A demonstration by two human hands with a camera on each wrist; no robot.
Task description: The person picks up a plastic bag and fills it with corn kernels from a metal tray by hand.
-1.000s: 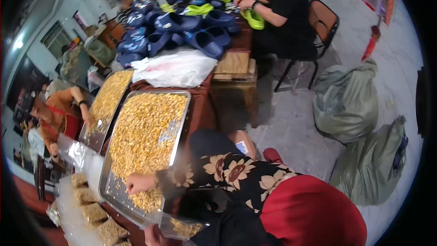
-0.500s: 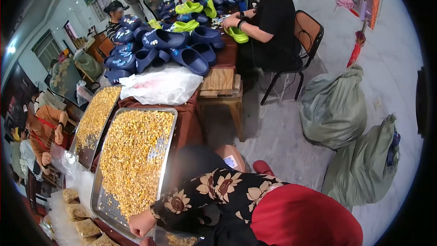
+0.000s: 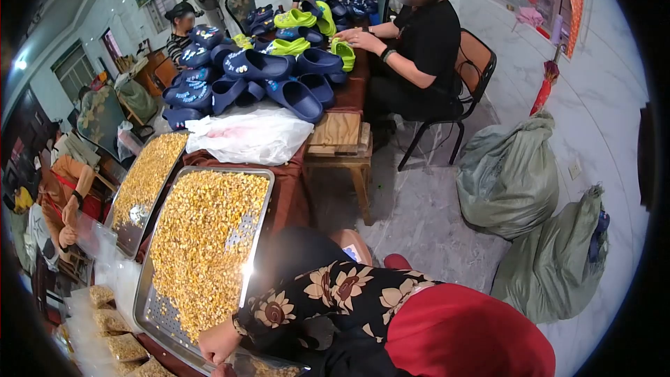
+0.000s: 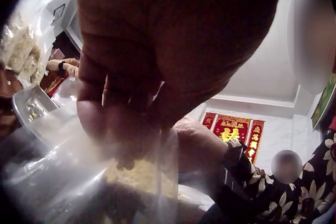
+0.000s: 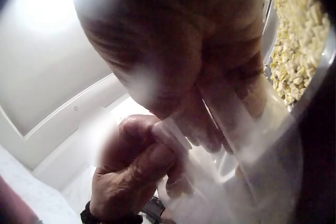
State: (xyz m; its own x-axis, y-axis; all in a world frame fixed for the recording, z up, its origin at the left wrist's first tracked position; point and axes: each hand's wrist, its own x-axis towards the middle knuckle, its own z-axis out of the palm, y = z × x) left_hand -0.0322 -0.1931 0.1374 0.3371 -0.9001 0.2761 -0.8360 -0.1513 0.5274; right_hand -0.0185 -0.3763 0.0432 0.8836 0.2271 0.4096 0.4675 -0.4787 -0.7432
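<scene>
At the bottom of the head view, my right hand (image 3: 218,341) is at the mouth of a clear plastic bag (image 3: 269,366) with yellow corn kernels in it. My left hand (image 3: 225,371) is mostly cut off by the frame edge there. Seen from the left wrist, the left hand (image 4: 136,71) pinches the bag's film, and the right hand (image 4: 199,142) is just behind it. In the right wrist view, the right hand's curled fingers (image 5: 202,129) grip the plastic, facing the left hand (image 5: 131,174). A metal tray (image 3: 262,237) heaped with kernels lies beside them.
Filled bags (image 3: 112,321) line the tray's left side. A second tray (image 3: 129,241) lies beyond, near a person in orange (image 3: 66,181). Farther back are a white plastic sheet (image 3: 248,132), piled clogs (image 3: 258,66) and a seated person (image 3: 419,49). Sacks (image 3: 509,174) stand at right.
My right hand has left the kernels in the tray and moved down to the bag beside my left hand. The head view has shifted. The seated person has put down the green clog.
</scene>
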